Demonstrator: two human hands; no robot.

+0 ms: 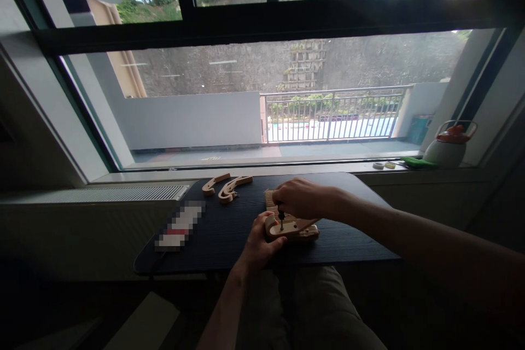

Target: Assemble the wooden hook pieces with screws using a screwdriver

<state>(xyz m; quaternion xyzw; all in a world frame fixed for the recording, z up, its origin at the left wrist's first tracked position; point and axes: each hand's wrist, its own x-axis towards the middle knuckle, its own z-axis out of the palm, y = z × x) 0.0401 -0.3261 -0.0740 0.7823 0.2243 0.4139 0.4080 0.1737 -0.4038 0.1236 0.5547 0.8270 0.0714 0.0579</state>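
My right hand is closed around the handle of a dark screwdriver, which points straight down. Its tip meets a curved wooden piece with holes in it, near the rounded left end. That piece lies against a slatted wooden part, partly hidden by my right hand. My left hand grips the curved wooden piece from the left, thumb along the near side and fingers behind. Whether a screw sits under the tip is too small to make out.
More curved wooden pieces lie at the back left of the dark table, small metal bits beside them. A blurred-out flat item is at the left. A white pot and a green object stand on the windowsill.
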